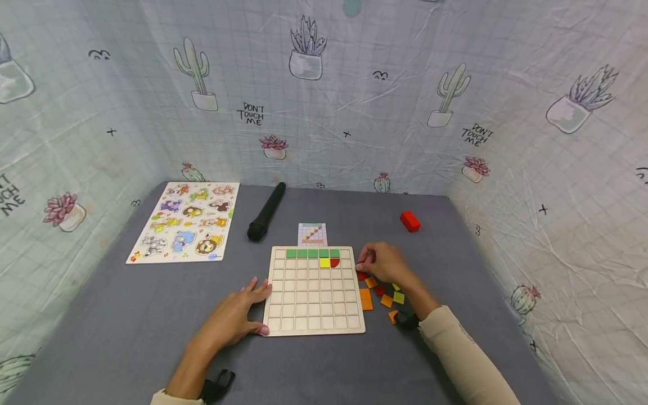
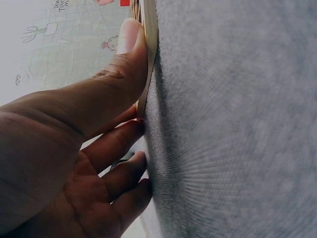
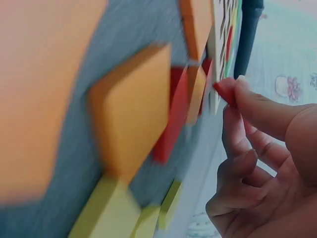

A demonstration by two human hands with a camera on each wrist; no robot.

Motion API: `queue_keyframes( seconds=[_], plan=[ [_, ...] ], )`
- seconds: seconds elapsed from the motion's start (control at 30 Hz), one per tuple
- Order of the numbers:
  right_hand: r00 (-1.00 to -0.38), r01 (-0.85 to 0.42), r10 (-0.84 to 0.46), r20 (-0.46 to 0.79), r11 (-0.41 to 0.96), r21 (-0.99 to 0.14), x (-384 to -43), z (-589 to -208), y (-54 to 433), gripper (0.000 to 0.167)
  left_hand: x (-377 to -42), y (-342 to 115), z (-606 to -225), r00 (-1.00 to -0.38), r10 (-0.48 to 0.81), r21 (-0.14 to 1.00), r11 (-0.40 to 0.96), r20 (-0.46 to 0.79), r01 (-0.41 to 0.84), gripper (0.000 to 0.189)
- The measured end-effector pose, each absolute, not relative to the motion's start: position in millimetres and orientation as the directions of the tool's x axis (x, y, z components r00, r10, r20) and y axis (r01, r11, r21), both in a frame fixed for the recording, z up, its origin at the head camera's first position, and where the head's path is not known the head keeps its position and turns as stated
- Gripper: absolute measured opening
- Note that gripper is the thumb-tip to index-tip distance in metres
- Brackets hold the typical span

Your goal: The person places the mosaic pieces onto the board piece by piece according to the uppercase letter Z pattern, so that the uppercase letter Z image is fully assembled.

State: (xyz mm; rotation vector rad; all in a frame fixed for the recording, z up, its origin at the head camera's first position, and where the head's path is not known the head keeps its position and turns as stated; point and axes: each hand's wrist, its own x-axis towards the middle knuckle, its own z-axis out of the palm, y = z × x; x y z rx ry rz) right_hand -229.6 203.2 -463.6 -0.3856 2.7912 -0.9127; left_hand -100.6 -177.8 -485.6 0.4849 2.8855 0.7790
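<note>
A wooden grid board (image 1: 314,295) lies on the table with a row of green squares (image 1: 313,253) in its top row. Below them sit a yellow square (image 1: 324,262) and a red rounded piece (image 1: 334,262). My left hand (image 1: 234,318) steadies the board's left edge, its thumb and fingers spread along it. Just beyond the board's right edge, my right hand (image 1: 386,264) pinches a small red piece (image 3: 226,90) between thumb and fingers. Under that hand lie loose orange, red and yellow pieces, one an orange square (image 3: 133,109).
A pattern card (image 1: 312,234) lies behind the board. Further back are a black microphone (image 1: 266,212) and, at left, an animal puzzle board (image 1: 184,222). A red block (image 1: 410,221) stands at the back right. Patterned cloth (image 1: 344,112) surrounds the grey table.
</note>
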Motion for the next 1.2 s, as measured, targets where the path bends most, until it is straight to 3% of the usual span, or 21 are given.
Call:
queue_keyframes(
  seconds=[0.17,0.47,1.2],
  plan=[
    [-0.952,-0.146,-0.285,-0.113,0.746,-0.649,-229,-462,183,0.018,-100,-177,-485,-0.941,0.337,0.508,0.815,-0.026,0.278,0.097],
    [-0.94,-0.183,-0.327,-0.101,0.728,-0.66,-229,-470,151,0.024,-99,-177,-485,-0.939,0.343,0.515,0.805,-0.003,0.292,0.097],
    [-0.913,-0.241,-0.396,-0.095,0.714,-0.658,-229,-472,130,0.016,-99,-180,-486,-0.937,0.35,0.518,0.802,-0.003,0.298,0.097]
  ],
)
